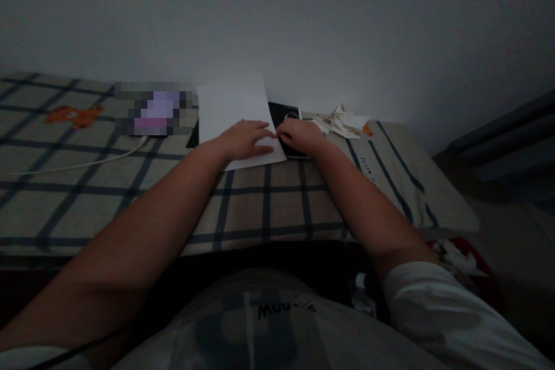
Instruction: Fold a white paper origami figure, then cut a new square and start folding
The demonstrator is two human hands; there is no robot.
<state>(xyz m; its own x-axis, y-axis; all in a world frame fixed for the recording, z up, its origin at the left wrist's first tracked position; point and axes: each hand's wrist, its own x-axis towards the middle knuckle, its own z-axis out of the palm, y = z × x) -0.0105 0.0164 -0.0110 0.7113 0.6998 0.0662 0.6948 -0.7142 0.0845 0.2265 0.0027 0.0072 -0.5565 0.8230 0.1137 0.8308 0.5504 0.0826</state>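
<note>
A white sheet of paper (234, 107) lies over a dark, flat book or pad (281, 110), whose right part shows beyond the sheet. My left hand (248, 140) rests on the sheet's lower right area with its fingers spread. At the paper's right edge, my right hand (301, 134) is closed, thumb and forefinger pinched on that edge above the dark cover. The fingertips of both hands almost meet there. A pale, ring-like shape on the cover is partly hidden by the right hand.
Torn paper scraps (342, 121) lie right of the book. A phone-like blurred device (156, 110) with a white cable (108, 159) is on the left, near an orange cutout (74, 116). Checked cloth (247, 202) covers the table against a wall. Below stand a bottle (362, 295) and a red bin (488, 269).
</note>
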